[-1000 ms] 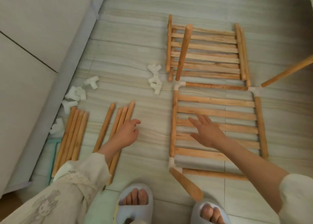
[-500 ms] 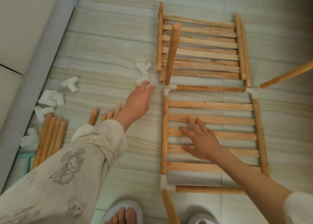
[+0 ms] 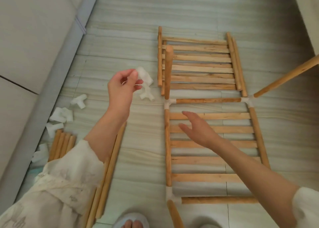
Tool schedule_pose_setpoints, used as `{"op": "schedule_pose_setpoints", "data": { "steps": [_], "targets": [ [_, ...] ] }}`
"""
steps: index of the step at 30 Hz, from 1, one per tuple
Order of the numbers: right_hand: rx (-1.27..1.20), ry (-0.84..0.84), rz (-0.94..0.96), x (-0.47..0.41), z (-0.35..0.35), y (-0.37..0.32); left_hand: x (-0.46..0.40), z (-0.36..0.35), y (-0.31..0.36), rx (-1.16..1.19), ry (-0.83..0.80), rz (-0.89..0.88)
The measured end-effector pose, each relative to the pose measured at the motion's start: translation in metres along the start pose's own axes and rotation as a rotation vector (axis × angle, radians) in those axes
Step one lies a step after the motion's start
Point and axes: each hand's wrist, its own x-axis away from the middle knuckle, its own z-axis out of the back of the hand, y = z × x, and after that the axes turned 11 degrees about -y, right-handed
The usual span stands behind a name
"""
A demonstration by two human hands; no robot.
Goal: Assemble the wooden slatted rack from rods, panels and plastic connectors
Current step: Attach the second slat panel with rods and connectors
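My left hand [image 3: 123, 88] is raised above the floor and pinches a white plastic connector [image 3: 144, 76] between thumb and fingertips. Another white connector [image 3: 146, 94] lies on the floor just below it. A slatted panel [image 3: 212, 146] lies framed by rods with white corner connectors [image 3: 168, 104], and upright rods [image 3: 168, 72] stand in its corners. My right hand [image 3: 198, 129] hovers over this panel with fingers spread and straight, holding nothing. A second slatted panel [image 3: 200, 65] lies behind it.
Loose rods [image 3: 107, 174] lie on the floor under my left arm, and a further bundle [image 3: 62, 145] lies by the sofa base [image 3: 43, 93]. Several white connectors [image 3: 61, 114] are scattered near that bundle. My slippered feet [image 3: 133, 221] stand at the bottom edge.
My left hand went from the loose rods up to the connectors by the panel corner and lifted one off the floor. My right hand rose slightly off the slats.
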Motion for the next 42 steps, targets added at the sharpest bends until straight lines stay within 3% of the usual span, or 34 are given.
{"op": "schedule_pose_setpoints", "data": {
  "steps": [3,7,9,14,25,32,38,42],
  "targets": [
    [-0.123,0.273,0.176,0.0,0.036,-0.052,0.004,-0.006,0.033,0.204,-0.072,-0.047],
    [-0.152,0.384,0.35,-0.006,0.062,-0.099,0.009,-0.019,0.062,0.172,-0.191,-0.116],
    [-0.194,0.425,0.349,-0.01,0.064,-0.108,0.01,-0.023,0.069,0.138,-0.21,-0.125],
    [-0.2,0.486,0.327,-0.019,0.058,-0.108,0.004,-0.031,0.075,-0.039,-0.168,-0.117],
    [-0.282,0.571,0.348,-0.027,0.058,-0.106,-0.001,-0.039,0.074,-0.583,-0.253,-0.283],
    [-0.269,0.59,0.349,-0.03,0.057,-0.104,0.006,-0.042,0.075,-0.839,-0.14,-0.373],
    [-0.271,0.565,0.371,-0.031,0.055,-0.1,0.017,-0.057,0.07,-0.664,-0.168,-0.095],
    [-0.276,0.597,0.403,-0.032,0.056,-0.098,-0.002,-0.048,0.09,-0.688,-0.168,-0.07]
  ]
}}
